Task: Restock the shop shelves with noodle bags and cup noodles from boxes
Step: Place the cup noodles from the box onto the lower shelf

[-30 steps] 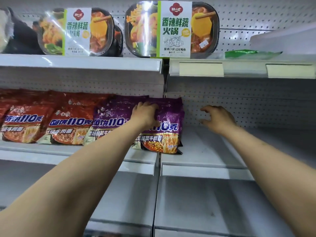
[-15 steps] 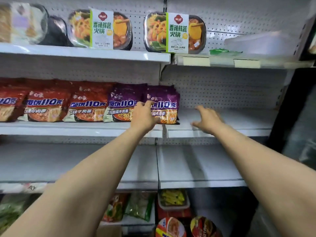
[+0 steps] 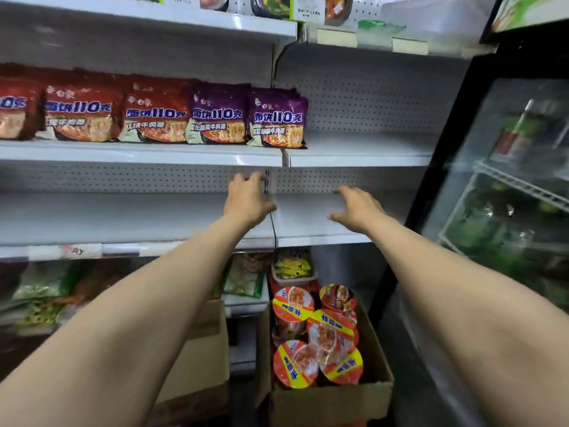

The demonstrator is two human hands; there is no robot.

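My fingers hang loose and hold nothing. Left hand (image 3: 248, 200) and right hand (image 3: 358, 208) reach out in front of the middle shelf (image 3: 123, 217), gripping no stock. The noodle bags (image 3: 215, 114), red and purple, stand in a row on the upper shelf (image 3: 354, 143). The cup noodles (image 3: 320, 331) sit lower down in an open cardboard box (image 3: 332, 396). I judge the bags placed and the cups next, which calls for bending to the box and taking a cup by its sides.
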